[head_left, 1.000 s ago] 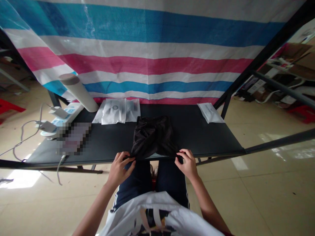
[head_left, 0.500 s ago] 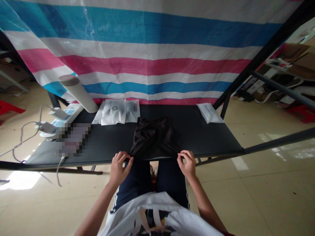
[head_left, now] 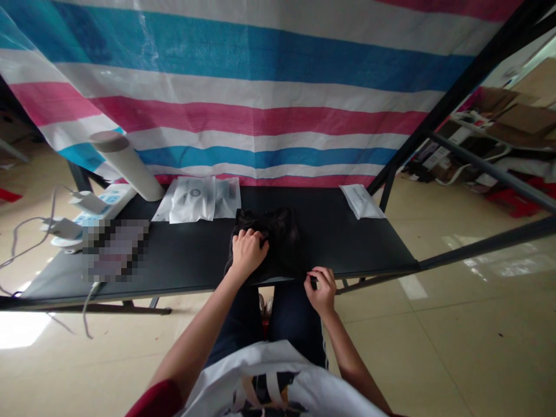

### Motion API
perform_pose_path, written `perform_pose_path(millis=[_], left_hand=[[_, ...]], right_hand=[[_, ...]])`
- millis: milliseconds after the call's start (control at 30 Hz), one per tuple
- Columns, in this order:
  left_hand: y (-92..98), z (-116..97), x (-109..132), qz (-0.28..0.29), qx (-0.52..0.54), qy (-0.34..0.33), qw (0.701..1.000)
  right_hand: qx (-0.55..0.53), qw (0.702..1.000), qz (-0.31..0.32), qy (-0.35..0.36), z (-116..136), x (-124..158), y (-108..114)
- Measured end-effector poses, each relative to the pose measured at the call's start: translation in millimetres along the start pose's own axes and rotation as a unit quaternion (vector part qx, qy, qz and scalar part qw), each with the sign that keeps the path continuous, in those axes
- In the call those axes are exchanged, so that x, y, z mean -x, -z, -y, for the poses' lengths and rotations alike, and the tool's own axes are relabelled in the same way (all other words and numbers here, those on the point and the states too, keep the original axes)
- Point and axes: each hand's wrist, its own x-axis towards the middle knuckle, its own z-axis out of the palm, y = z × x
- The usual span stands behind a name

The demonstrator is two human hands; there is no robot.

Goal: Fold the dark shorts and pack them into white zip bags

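Note:
A black cloth garment (head_left: 282, 240) lies bunched on the black table (head_left: 356, 246), close to its near edge. My left hand (head_left: 247, 252) rests on top of the garment's left part, fingers curled into the fabric. My right hand (head_left: 321, 289) pinches the garment's near right corner at the table edge. My legs in dark trousers show below the table.
White plastic pouches (head_left: 197, 198) lie at the back left and another (head_left: 360, 201) at the back right. A white cardboard tube (head_left: 128, 165) leans at the left beside a power strip with plugs (head_left: 93, 208). A striped tarp hangs behind. A black metal frame runs along the right.
My left hand has left the garment's near left corner and moved forward onto the top of the cloth. My right hand has stayed at the near right corner.

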Motion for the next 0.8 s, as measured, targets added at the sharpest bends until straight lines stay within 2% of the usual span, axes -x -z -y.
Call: perform_pose_path(millis=[67,133,200,300,367,467,567,700,800], left_hand=[[6.9,2,-5,-0.004,0.018,0.0,1.0],[18.1,16,-3,-0.02,0.058,0.022,0.998],[30.0,41,4,-0.039,0.11,0.07,0.991],[42.4,88,24,-0.066,0.16,0.186,0.967],[45.0,117,41,-0.057,0.139,0.265,0.953],[41.9,147,62,-0.034,0.106,0.321,0.941],[34.6,161,74,-0.022,0.077,0.342,0.936],[26.9,171,78,-0.026,0.046,0.332,0.942],[28.4,169,78,-0.074,0.02,0.314,0.946]], right_hand=[[0.002,1.0,0.002,0.0,0,0,0],[0.003,1.0,0.002,-0.002,-1,1,0],[0.002,1.0,-0.001,-0.005,-1,1,-1],[0.0,1.0,-0.004,-0.009,-1,2,-2],[-0.001,1.0,-0.006,-0.009,-1,3,-3],[0.0,1.0,-0.012,-0.005,-1,3,-4],[0.001,1.0,-0.012,-0.001,-2,3,-5],[0.001,1.0,-0.008,0.0,-2,3,-4],[-0.01,1.0,0.013,-0.009,0,-1,1]])
